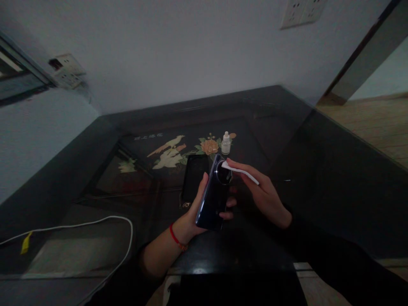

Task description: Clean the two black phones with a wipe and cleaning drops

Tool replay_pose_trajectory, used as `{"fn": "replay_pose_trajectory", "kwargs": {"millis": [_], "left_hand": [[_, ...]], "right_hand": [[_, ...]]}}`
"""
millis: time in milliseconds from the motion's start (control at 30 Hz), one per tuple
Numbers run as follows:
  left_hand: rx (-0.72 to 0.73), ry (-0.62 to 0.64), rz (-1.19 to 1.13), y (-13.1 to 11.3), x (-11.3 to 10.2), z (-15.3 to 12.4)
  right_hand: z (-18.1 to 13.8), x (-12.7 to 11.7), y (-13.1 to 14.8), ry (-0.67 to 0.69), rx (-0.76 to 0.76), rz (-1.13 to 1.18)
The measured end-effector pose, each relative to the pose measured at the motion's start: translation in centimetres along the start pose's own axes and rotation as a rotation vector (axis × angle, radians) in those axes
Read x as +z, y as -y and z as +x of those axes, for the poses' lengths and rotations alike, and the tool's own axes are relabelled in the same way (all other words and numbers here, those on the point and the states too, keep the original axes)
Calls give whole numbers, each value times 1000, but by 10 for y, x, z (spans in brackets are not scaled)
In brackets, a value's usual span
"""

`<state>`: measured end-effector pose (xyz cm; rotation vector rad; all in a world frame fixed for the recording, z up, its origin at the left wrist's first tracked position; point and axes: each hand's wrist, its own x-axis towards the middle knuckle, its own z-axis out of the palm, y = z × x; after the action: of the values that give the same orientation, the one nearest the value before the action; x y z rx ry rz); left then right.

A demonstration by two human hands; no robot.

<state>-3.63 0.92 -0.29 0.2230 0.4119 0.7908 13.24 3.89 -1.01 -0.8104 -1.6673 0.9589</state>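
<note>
My left hand (194, 208) is wrapped round a dark blue smartphone (212, 204), tilted above the table with its back and large round camera ring facing me. In my right hand (261, 191) is a folded white wipe (245, 173), pinched between the fingers. One end of the wipe touches the camera ring at the top of the phone. Behind the phone, a black phone case (193, 176) lies on the table, partly hidden by my left hand. A small white-capped dropper bottle (226, 144) stands upright just beyond my right fingers.
The dark glossy table (274, 123) has a bird-and-flower picture (172, 153) on its top and meets the wall at the back. A white cable (127, 246) with a yellow tag (26, 243) curves across the left side. Wall sockets (301, 12) are above.
</note>
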Motion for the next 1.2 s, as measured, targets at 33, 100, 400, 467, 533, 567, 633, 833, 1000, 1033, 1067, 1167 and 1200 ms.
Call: {"fn": "replay_pose_trajectory", "kwargs": {"millis": [33,100,400,467,533,567,633,833,1000,1033,1067,1167,1200], "left_hand": [[9,-11,0,0,1,0],[8,-41,1,0,4,-2],[-131,-133,-54,7,5,-3],[-150,-126,-41,10,4,-3],[-135,-121,-33,11,4,-3],[-120,-120,-30,11,4,-3],[-85,-123,-20,10,5,-3],[-40,-132,3,8,8,-3],[-3,-210,-51,7,1,-1],[-2,-230,-69,7,-1,-1],[-3,-242,-79,7,-2,0],[9,-206,-58,5,-4,3],[26,-176,-49,5,-4,4]], "right_hand": [[0,0,0,0,18,-13],[3,-2,-4,-22,51,-33],[12,-20,-17,-348,-14,-203],[14,-21,-14,-271,-38,-278],[14,-20,-13,-168,-43,-341],[13,-20,-13,-127,-48,-369],[11,-19,-14,-55,-94,-423],[6,-17,-12,158,-375,-560],[3,-11,-1,319,-576,-615],[2,-9,2,351,-611,-615],[-1,-6,4,390,-646,-608],[-10,5,13,518,-791,-557],[-12,7,16,548,-845,-540]]}}
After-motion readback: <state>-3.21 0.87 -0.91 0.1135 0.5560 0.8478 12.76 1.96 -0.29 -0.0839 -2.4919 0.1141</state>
